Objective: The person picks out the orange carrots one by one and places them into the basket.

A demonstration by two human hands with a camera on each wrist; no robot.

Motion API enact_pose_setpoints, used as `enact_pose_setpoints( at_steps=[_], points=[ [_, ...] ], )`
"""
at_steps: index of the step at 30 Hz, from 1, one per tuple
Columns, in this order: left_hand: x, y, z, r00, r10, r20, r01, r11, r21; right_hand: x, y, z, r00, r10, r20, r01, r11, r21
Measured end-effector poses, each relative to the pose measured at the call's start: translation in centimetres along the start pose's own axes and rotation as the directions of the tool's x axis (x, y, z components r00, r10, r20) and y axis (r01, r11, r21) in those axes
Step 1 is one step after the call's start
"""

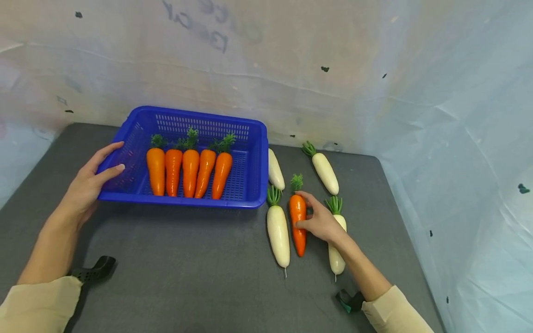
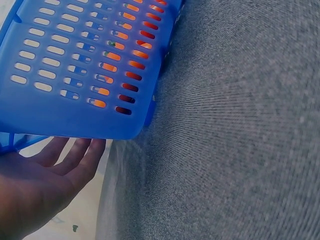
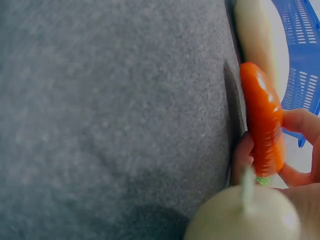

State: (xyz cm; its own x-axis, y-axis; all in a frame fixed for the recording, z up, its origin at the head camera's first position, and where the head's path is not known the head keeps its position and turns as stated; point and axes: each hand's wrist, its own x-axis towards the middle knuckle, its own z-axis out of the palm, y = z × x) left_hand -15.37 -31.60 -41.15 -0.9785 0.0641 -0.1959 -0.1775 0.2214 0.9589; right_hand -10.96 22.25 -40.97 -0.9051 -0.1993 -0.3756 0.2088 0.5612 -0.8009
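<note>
My left hand [image 1: 85, 185] grips the left end of a blue plastic basket [image 1: 183, 202], thumb on the rim. In the left wrist view the fingers [image 2: 85, 165] reach along the basket's slotted end wall [image 2: 65, 115]. Several orange carrots [image 1: 190, 173] with green tops lie side by side inside it, tops toward the back. To the right of the basket, my right hand [image 1: 322, 221] holds another carrot [image 1: 298, 210] between thumb and fingers. That carrot's tip points toward me, low over the table in the right wrist view, with a white radish [image 3: 262, 35] beyond it.
White radishes lie on both sides of the held carrot: one on its left [image 1: 278, 236], another partly beneath the right forearm [image 1: 336, 259]. Two more, a back radish [image 1: 325, 173] and one by the basket [image 1: 275, 171], lie farther off. Plastic sheeting [image 1: 458, 138] borders the grey table [image 1: 187, 268].
</note>
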Motion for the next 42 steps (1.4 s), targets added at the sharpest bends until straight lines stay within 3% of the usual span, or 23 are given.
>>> enact_pose_setpoints(
  at_steps=[9,15,21,42],
  points=[
    [-0.1,0.1,0.1,1.0,-0.005,-0.003,0.005,1.0,0.03,-0.1,0.5,-0.3,1.0,-0.002,0.015,0.0,0.986,0.166],
    [-0.1,0.1,0.1,1.0,-0.002,-0.009,0.003,0.997,0.072,0.0,0.1,-0.5,0.999,-0.031,-0.013,0.033,0.989,0.144],
    [-0.1,0.2,0.1,1.0,0.003,-0.004,-0.003,0.998,0.062,-0.1,-1.6,-1.3,0.998,-0.047,-0.051,0.053,0.991,0.12],
    [0.0,0.2,0.3,1.0,0.004,-0.018,-0.003,0.997,0.073,0.8,-6.8,-2.3,0.99,-0.138,-0.034,0.142,0.977,0.162]
  ],
)
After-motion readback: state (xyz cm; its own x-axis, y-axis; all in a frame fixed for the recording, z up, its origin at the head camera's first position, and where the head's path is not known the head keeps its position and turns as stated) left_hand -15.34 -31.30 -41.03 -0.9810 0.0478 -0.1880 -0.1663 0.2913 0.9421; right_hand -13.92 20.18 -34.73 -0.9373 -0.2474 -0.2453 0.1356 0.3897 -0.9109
